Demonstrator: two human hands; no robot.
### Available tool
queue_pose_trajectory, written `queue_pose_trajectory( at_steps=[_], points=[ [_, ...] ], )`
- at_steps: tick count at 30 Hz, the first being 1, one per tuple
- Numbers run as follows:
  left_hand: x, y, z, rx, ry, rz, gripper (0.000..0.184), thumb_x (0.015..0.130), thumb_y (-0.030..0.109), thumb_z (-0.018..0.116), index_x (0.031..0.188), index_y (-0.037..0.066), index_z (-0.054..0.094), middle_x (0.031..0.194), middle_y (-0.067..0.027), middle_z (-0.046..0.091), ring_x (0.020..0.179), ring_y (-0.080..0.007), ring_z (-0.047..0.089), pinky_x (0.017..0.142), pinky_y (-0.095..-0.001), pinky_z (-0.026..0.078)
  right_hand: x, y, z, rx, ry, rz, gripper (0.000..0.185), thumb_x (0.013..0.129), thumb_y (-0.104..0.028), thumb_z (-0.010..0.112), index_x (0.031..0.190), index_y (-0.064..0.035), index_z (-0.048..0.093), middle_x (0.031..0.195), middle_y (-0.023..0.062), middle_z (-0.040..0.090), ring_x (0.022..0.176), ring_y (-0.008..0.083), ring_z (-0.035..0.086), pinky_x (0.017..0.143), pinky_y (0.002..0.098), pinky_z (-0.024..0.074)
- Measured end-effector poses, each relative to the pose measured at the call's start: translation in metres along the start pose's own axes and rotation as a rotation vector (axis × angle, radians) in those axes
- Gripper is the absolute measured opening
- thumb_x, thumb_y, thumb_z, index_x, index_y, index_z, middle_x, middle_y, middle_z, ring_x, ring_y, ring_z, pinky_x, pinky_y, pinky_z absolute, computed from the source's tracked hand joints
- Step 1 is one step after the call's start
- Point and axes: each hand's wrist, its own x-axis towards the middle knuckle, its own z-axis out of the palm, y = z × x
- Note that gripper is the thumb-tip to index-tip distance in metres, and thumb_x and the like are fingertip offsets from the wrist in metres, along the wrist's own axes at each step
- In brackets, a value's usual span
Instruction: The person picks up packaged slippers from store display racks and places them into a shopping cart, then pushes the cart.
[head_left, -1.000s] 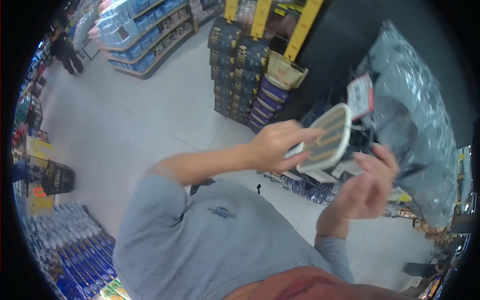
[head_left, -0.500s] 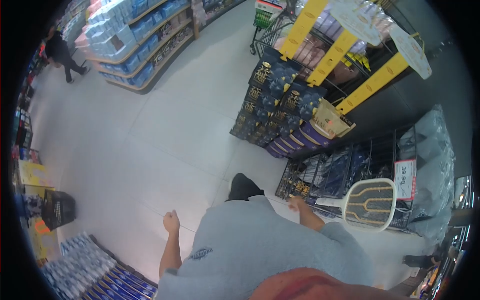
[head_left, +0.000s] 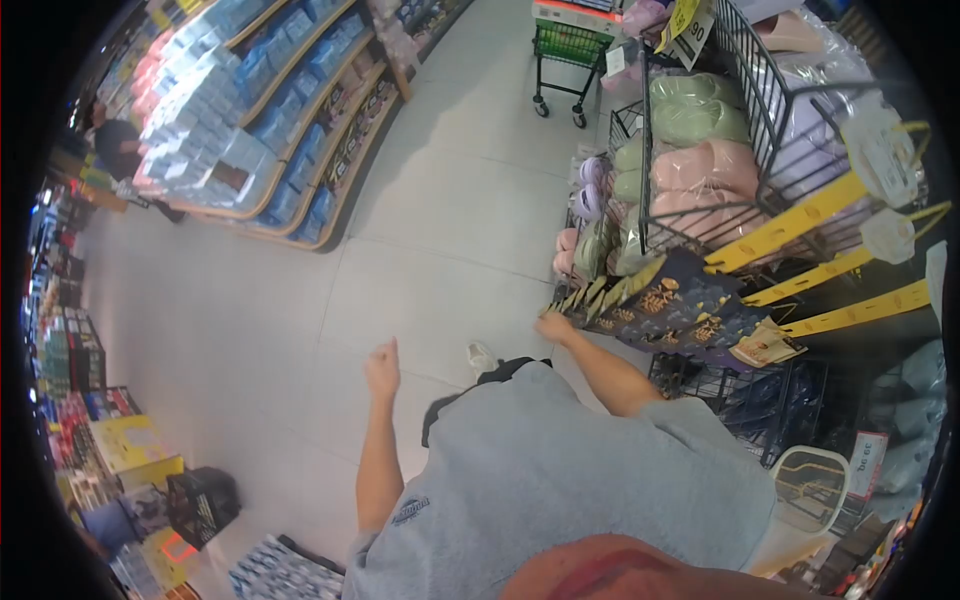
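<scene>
My left hand point(head_left: 382, 370) hangs over the pale floor. Its fingers are curled with one digit pointing forward, and nothing shows in it. Close to the left end of a row of dark printed bags point(head_left: 665, 305) is my right hand point(head_left: 555, 326), fingers curled in and no object visible in it. Whether it touches the bags I cannot tell. Beyond it, wire baskets hold wrapped green slippers point(head_left: 700, 108) and pink slippers point(head_left: 705, 178).
Yellow strips point(head_left: 790, 222) jut out on the right. A racket-shaped swatter point(head_left: 810, 488) hangs by a wire rack. A small green cart point(head_left: 574, 45) stands ahead. Shelves of blue packs point(head_left: 300, 110) are at the left, with a person point(head_left: 118, 150) beside them. A black basket point(head_left: 202, 505) sits lower left.
My view has moved forward along the aisle. The dark bags are now beside my right hand, and the swatter has slipped lower right. Both arms reach further forward.
</scene>
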Motion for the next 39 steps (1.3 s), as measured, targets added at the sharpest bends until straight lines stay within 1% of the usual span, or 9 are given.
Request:
queue_pose_trajectory(
  at_steps=[7,11,16,20,22,23,26,32,39],
  points=[
    [0.206,-0.051,-0.017,-0.152,0.019,-0.108,0.049,0.092,0.034,0.052,0.058,0.0,0.056,0.054,-0.0118,0.054,0.051,-0.0209,0.05,0.054,-0.036,0.039,0.21,-0.297,-0.21,0.419,0.023,-0.363,0.033,0.085,-0.028,0.061,0.106,-0.0032,0.063,0.096,0.0186,0.067,0.087,0.0288,0.065,0.077,0.0366,0.0507],
    [0.226,-0.149,0.013,-0.056,-0.255,-0.566,0.039,0.089,0.031,0.055,0.066,0.0,0.06,0.06,-0.0137,0.057,0.055,-0.025,0.06,0.05,-0.0375,0.048,0.304,-0.251,-0.241,0.407,0.128,-0.27,0.03,0.086,-0.027,0.061,0.105,-0.0043,0.063,0.091,0.0169,0.068,0.084,0.0253,0.065,0.075,0.0353,0.0506],
    [0.285,-0.273,0.038,0.779,-0.717,-0.003,0.032,0.082,0.041,0.056,0.091,0.011,0.064,0.084,-0.0115,0.064,0.082,-0.0319,0.064,0.073,-0.0434,0.051,0.355,0.048,-0.163,-0.163,0.071,0.343,0.027,0.085,-0.022,0.052,0.097,-0.0007,0.062,0.08,0.0193,0.065,0.075,0.0309,0.063,0.067,0.0443,0.048],
    [0.432,-0.265,0.025,0.735,-0.74,0.37,0.029,0.075,0.031,0.065,0.094,0.01,0.06,0.101,-0.01,0.061,0.083,-0.0321,0.064,0.068,-0.046,0.053,0.271,0.06,-0.223,0.31,0.28,1.105,0.028,0.08,-0.016,0.053,0.104,-0.003,0.057,0.082,0.0192,0.066,0.062,0.0255,0.066,0.048,0.0392,0.0461],
    [0.555,-0.195,0.032,-0.111,-0.478,-0.662,0.024,0.075,0.022,0.059,0.09,0.003,0.053,0.091,-0.0167,0.052,0.075,-0.0333,0.063,0.05,-0.0401,0.054,0.268,0.066,-0.239,0.577,0.246,1.169,0.026,0.08,-0.017,0.054,0.102,-0.0047,0.058,0.081,0.0175,0.067,0.061,0.025,0.066,0.047,0.039,0.0456],
    [0.62,-0.121,0.028,-0.022,-0.442,-0.698,0.021,0.078,0.021,0.057,0.086,0.002,0.056,0.087,-0.0163,0.054,0.066,-0.0301,0.063,0.048,-0.0392,0.054,0.272,0.065,-0.239,0.695,0.281,1.184,0.024,0.081,-0.018,0.054,0.102,-0.0055,0.059,0.08,0.0167,0.067,0.06,0.0247,0.065,0.046,0.0389,0.0453],
    [0.807,-0.058,0.076,0.196,-0.384,-0.128,0.026,0.081,0.021,0.055,0.078,-0.003,0.065,0.07,-0.0164,0.062,0.057,-0.0257,0.063,0.048,-0.0366,0.055,0.317,0.054,-0.217,0.938,0.471,1.278,0.016,0.082,-0.019,0.057,0.091,-0.0058,0.059,0.07,0.0128,0.063,0.055,0.0241,0.062,0.045,0.0383,0.0443],
    [0.98,0.229,0.174,-0.129,-0.448,-0.032,0.028,0.083,0.023,0.057,0.089,-0.001,0.069,0.073,-0.0117,0.064,0.065,-0.0213,0.064,0.054,-0.0351,0.057,0.483,0.035,-0.228,1.097,0.361,1.277,0.018,0.081,-0.022,0.063,0.088,-0.0049,0.063,0.076,0.0096,0.066,0.066,0.0231,0.064,0.06,0.0418,0.0491],
    [1.043,0.372,0.314,0.193,-0.937,0.115,0.029,0.081,0.029,0.067,0.085,0.0,0.07,0.076,-0.0129,0.068,0.056,-0.0221,0.064,0.057,-0.0337,0.052,0.659,0.17,-0.379,0.596,0.146,1.052,0.023,0.08,-0.021,0.056,0.075,-0.0005,0.065,0.07,0.0119,0.067,0.058,0.0231,0.064,0.05,0.0343,0.0503]
  ],
)
